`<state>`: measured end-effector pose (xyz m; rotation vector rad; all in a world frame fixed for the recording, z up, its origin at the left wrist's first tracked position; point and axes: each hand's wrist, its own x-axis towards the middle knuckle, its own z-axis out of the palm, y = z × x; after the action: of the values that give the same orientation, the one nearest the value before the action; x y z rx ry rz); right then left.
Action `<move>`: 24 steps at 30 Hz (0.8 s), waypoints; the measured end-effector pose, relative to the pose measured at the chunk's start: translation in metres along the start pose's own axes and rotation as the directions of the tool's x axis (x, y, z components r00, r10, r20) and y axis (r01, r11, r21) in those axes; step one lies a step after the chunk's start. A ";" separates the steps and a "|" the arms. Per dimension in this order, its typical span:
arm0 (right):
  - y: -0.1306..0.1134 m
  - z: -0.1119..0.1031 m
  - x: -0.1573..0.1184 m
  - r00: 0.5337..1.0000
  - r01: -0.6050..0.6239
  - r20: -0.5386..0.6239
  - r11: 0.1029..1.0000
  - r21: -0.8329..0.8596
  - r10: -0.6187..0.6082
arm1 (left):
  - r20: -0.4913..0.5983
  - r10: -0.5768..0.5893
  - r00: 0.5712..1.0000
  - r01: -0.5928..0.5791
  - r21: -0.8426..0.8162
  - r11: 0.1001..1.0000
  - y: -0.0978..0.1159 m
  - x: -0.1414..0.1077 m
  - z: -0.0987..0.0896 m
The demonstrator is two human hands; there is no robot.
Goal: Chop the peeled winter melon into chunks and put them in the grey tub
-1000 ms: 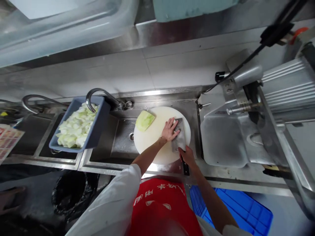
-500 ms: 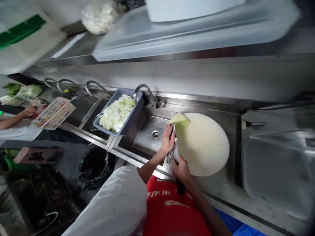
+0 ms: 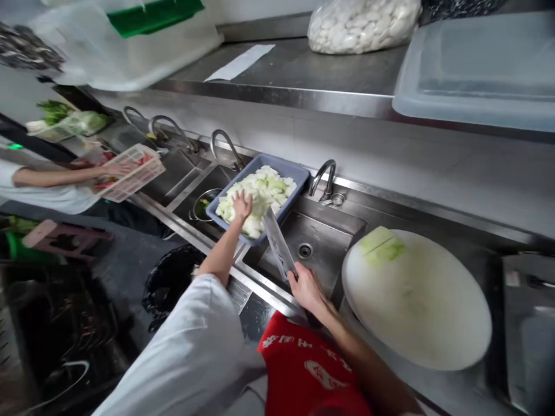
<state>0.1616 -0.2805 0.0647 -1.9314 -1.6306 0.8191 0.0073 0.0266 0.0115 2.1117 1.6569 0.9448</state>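
My left hand [image 3: 241, 206], fingers spread, rests on cut pale green-white pieces that look like cabbage [image 3: 277, 184]. These pieces heap up in a blue-grey plastic basin [image 3: 300, 171] set over the sink divider. In my right hand [image 3: 304, 284] is a cleaver [image 3: 278, 242], gripped by its handle. Its broad blade points away from me, with the tip at the basin's near right side. On the round white cutting board [image 3: 433, 312] to the right lies a pale green cabbage piece [image 3: 381, 245] with a cut line across it.
A steel sink basin [image 3: 318, 237] with a tap [image 3: 327, 173] lies between tub and board. Above runs a steel shelf [image 3: 295, 72] carrying a bag of white pieces [image 3: 362, 26] and a plastic lid [image 3: 477, 69]. At left, a co-worker's arm [image 3: 65, 175] reaches to a crate [image 3: 134, 173].
My left hand has moved from the cleaver blade to the basin. The cleaver has swung left off the board in my right hand. The view has turned left.
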 end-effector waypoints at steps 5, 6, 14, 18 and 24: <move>0.069 -0.004 -0.087 0.943 -0.272 -0.201 0.962 -0.009 0.265 | 0.019 0.046 0.999 -0.044 -0.070 0.997 0.009 0.024 0.022; 0.084 -0.007 -0.109 0.911 -0.345 -0.241 0.938 0.002 0.336 | 0.056 0.134 0.989 -0.126 -0.128 0.984 0.025 0.015 0.037; 0.157 -0.029 -0.251 0.421 -0.770 -0.485 0.585 0.255 0.766 | 0.639 0.560 0.527 -0.422 -0.374 0.825 0.244 -0.159 0.198; 0.181 -0.031 -0.287 0.338 -0.769 -0.502 0.541 0.340 0.796 | 0.731 0.345 0.589 -0.422 -0.086 0.902 0.313 -0.216 0.250; 0.241 -0.070 -0.320 0.451 -0.825 -0.418 0.547 0.141 0.788 | 0.709 0.412 0.572 -0.604 0.024 0.797 0.318 -0.259 0.250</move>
<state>0.3434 -0.6364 -0.0098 -2.7329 -0.3737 0.5309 0.3774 -0.2702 -0.0654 2.7335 0.8140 -0.0309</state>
